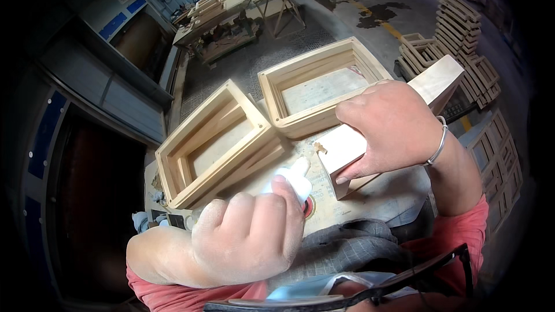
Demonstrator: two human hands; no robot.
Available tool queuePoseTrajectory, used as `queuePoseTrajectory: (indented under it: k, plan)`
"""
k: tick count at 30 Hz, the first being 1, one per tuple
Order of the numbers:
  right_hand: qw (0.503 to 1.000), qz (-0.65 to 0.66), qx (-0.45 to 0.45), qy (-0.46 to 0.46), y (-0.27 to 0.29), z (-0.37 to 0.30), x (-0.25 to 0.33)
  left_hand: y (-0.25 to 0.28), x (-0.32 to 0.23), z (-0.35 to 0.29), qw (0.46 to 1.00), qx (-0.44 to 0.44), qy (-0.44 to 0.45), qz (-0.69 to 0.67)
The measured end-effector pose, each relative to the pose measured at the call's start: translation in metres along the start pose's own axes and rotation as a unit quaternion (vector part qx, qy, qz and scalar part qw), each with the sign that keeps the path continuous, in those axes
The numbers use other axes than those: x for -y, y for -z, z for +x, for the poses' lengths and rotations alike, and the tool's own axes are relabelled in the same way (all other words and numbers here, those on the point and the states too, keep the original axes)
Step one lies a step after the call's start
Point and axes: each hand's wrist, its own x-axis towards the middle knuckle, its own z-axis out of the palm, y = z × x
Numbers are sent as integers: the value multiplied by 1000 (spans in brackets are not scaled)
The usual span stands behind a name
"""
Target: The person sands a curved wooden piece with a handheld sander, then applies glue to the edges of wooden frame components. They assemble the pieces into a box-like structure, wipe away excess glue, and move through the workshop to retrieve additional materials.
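My left hand (248, 234) is closed in a fist around a white squeeze bottle (295, 184); its pale nozzle points at the work, and most of its body is hidden. My right hand (393, 130), with a bangle at the wrist, grips a wooden frame (341, 153) from above, thumb on the near side. The frame stands on edge, tilted to the far right. A small brown patch (319, 148) shows at its left end, close to the nozzle but apart from it. Beyond lie two stacks of rectangular frames, a left stack (217, 138) and a right stack (324, 63).
The stacks sit on a worktable (399, 196). Farther off, another table (231, 6) carries more frames. Tall piles of frames (459, 29) stand on the floor at right. A dark cabinet opening (98, 190) is at left. Eyeglasses (399, 280) cross the lower edge.
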Motion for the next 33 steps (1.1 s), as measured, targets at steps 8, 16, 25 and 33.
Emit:
queuePoseTrajectory:
  k: [8, 16, 25, 33]
  plan:
    - [1000, -8, -9, 5, 0, 0, -1, 4, 6, 5, 986, 47, 87, -136]
    - [1000, -2, -18, 2, -2, 1, -2, -4, 54, 18, 854, 151, 192, -459]
    - [1000, 1, -20, 7, -2, 3, -3, -1, 70, 28, 691, 273, 375, -554]
    - [1000, -5, -28, 11, -3, 3, -3, -12, 78, 27, 575, 300, 415, -638]
